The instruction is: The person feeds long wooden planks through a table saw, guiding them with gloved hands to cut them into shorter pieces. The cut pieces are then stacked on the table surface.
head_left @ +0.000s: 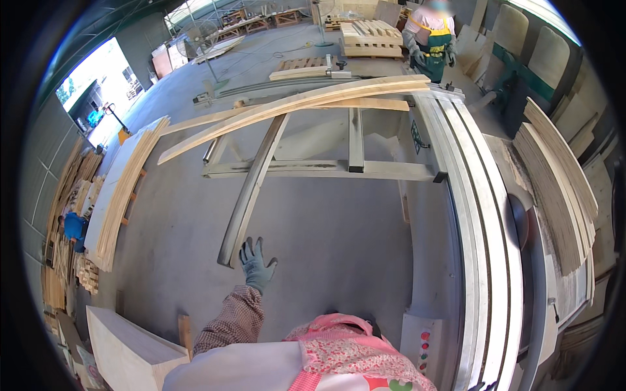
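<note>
The left hand (pixel 258 266) is being held with its grip spread and empty, just beside the near end of the metal bar (pixel 253 189). The bar is being carried by the metal frame (pixel 313 168), jutting past its near edge. Stiffness, moderate weight and slickness are being presumed; a hold around that end is being favoured. The right hand (pixel 484 386) is being mostly cut off; its grip cannot be told.
</note>
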